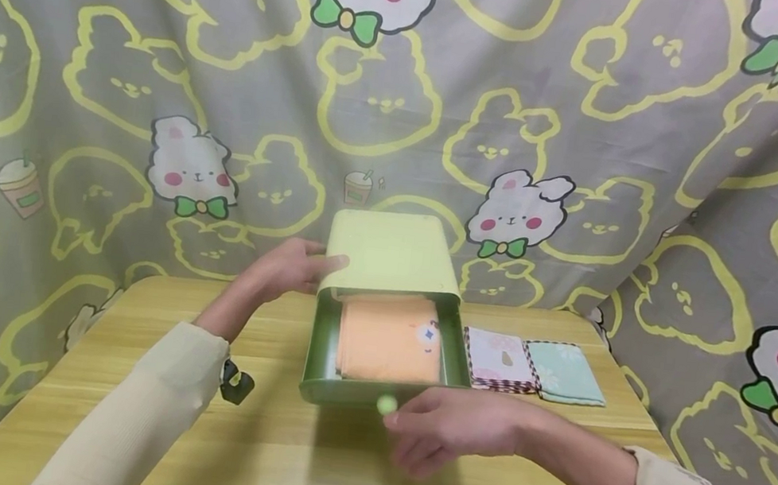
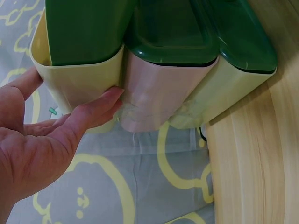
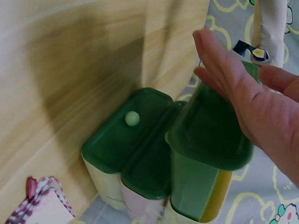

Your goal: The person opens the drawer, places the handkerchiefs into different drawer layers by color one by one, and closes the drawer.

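Note:
A stack of drawers (image 2: 163, 93) has a pale yellow case on top and a pink one in the middle. Its top green drawer (image 1: 323, 339) stands pulled out, with an orange folded cloth (image 1: 385, 338) inside. My left hand (image 1: 292, 267) rests against the side of the top case, thumb near its upper edge. At the drawer front, my right hand (image 1: 447, 425) has its fingertips beside the round pale green knob (image 1: 387, 405). In the right wrist view its fingers (image 3: 224, 60) look fairly straight over the drawer front. That view hides the top knob, so exact contact is unclear.
Right of the drawers on the wooden table (image 1: 251, 443) lie a white cloth with a checked edge (image 1: 500, 359) and a folded pale teal cloth (image 1: 565, 372). A grey patterned curtain (image 1: 403, 116) hangs close behind and at both sides.

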